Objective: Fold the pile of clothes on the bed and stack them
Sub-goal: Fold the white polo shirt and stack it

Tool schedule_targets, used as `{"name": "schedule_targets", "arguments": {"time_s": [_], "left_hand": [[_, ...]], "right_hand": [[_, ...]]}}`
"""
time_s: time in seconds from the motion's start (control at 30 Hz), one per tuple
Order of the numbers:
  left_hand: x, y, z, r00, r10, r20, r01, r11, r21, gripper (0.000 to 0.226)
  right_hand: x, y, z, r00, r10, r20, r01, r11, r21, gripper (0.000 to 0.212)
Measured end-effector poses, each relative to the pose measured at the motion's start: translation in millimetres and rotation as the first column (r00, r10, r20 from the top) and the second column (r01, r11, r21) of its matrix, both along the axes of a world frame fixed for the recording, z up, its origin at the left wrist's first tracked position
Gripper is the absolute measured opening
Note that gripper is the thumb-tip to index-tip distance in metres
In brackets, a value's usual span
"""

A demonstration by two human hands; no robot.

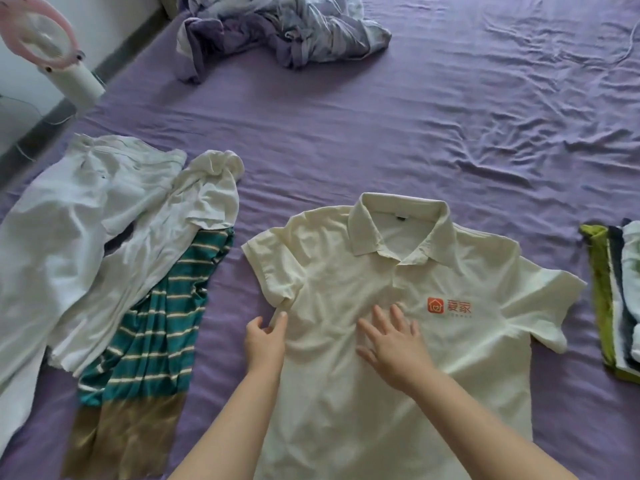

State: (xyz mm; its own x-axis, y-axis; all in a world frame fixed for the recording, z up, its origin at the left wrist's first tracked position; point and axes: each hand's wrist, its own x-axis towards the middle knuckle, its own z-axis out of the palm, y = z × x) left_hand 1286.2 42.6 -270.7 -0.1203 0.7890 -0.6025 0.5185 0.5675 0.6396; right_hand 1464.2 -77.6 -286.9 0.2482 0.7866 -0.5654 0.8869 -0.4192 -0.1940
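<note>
Cream polo shirt point(398, 306) spread flat, front up, on the purple bed point(381, 140). Left hand point(265, 341) pinching its side seam under the sleeve; right hand point(391, 344) pressed flat on the chest, fingers spread. Unfolded pile point(104, 254) to the left, folded stack point(616, 299) at far right.

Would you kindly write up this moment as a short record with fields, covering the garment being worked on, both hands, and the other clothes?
garment in work: cream polo shirt, spread flat, front up, collar away from the person
left hand: pinches the shirt's side edge below the sleeve
right hand: flat on the chest, fingers spread
unfolded pile: white garments over a teal striped shirt, left of the polo
folded stack: at right edge
surface: purple bedsheet
</note>
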Motion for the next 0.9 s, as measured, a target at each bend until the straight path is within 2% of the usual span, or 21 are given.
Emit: {"name": "schedule_targets", "arguments": {"time_s": [0.1, 0.2, 0.27, 0.37, 0.43, 0.47, 0.53, 0.57, 0.63, 0.7, 0.77, 0.83, 0.9], "left_hand": [[8.5, 35.8, -11.1, 0.995, 0.083, 0.06, -0.084, 0.996, 0.006, 0.065], [15.0, 69.9, -19.3, 0.979, 0.176, 0.104, -0.178, 0.984, 0.013, 0.068], [19.6, 90.8, -26.6, 0.97, 0.191, 0.149, -0.192, 0.981, -0.009, 0.07], [26.1, 117.6, -34.9, 0.931, 0.235, 0.278, -0.216, 0.972, -0.096, 0.049], [28.1, 133.2, -36.2, 0.95, 0.171, 0.26, -0.164, 0.985, -0.048, 0.03], [28.9, 142.0, -36.7, 0.977, 0.092, 0.191, -0.099, 0.995, 0.026, 0.025], [30.6, 161.2, -35.7, 0.998, -0.044, 0.052, 0.034, 0.985, 0.168, 0.024], [32.3, 169.4, -31.6, 0.995, -0.09, 0.036, 0.08, 0.974, 0.211, 0.024], [35.7, 182.7, -24.2, 0.975, -0.172, 0.142, 0.141, 0.969, 0.203, 0.019], [38.5, 188.2, -15.8, 0.91, -0.187, 0.37, 0.17, 0.982, 0.078, 0.012], [38.8, 188.3, -11.8, 0.864, -0.169, 0.475, 0.193, 0.981, -0.001, 0.028], [38.5, 186.9, -11.5, 0.878, -0.157, 0.451, 0.193, 0.981, -0.033, 0.051], [38.9, 183.8, -10.4, 0.884, -0.148, 0.443, 0.201, 0.977, -0.074, 0.058]], "right_hand": [[13.5, 40.9, 2.0, 0.999, -0.021, 0.042, 0.021, 1.0, 0.002, 0.056], [25.2, 89.2, 10.5, 0.987, -0.016, 0.162, -0.017, 0.979, 0.203, 0.042], [29.2, 122.2, 13.3, 0.993, -0.019, 0.119, -0.018, 0.953, 0.303, 0.044], [33.5, 165.9, 6.7, 1.0, -0.028, -0.005, 0.029, 0.982, 0.185, 0.058], [36.0, 188.6, -5.4, 0.999, -0.049, -0.004, 0.049, 0.996, 0.08, 0.062], [37.6, 197.9, -12.1, 0.998, -0.057, 0.01, 0.056, 0.997, 0.05, 0.064], [42.1, 215.6, -23.3, 0.996, -0.077, 0.041, 0.076, 0.997, 0.031, 0.065], [44.4, 222.9, -26.3, 0.995, -0.091, 0.05, 0.09, 0.996, 0.027, 0.065], [47.3, 234.9, -28.8, 0.99, -0.131, 0.058, 0.131, 0.991, 0.014, 0.066], [44.9, 238.9, -28.3, 0.981, -0.177, 0.076, 0.176, 0.984, 0.024, 0.064], [39.0, 237.2, -26.9, 0.974, -0.199, 0.105, 0.184, 0.974, 0.135, 0.062], [34.4, 236.0, -24.5, 0.982, -0.166, 0.086, 0.137, 0.951, 0.276, 0.058], [34.1, 237.2, -22.4, 0.993, -0.12, 0.014, 0.11, 0.944, 0.311, 0.057]]}}
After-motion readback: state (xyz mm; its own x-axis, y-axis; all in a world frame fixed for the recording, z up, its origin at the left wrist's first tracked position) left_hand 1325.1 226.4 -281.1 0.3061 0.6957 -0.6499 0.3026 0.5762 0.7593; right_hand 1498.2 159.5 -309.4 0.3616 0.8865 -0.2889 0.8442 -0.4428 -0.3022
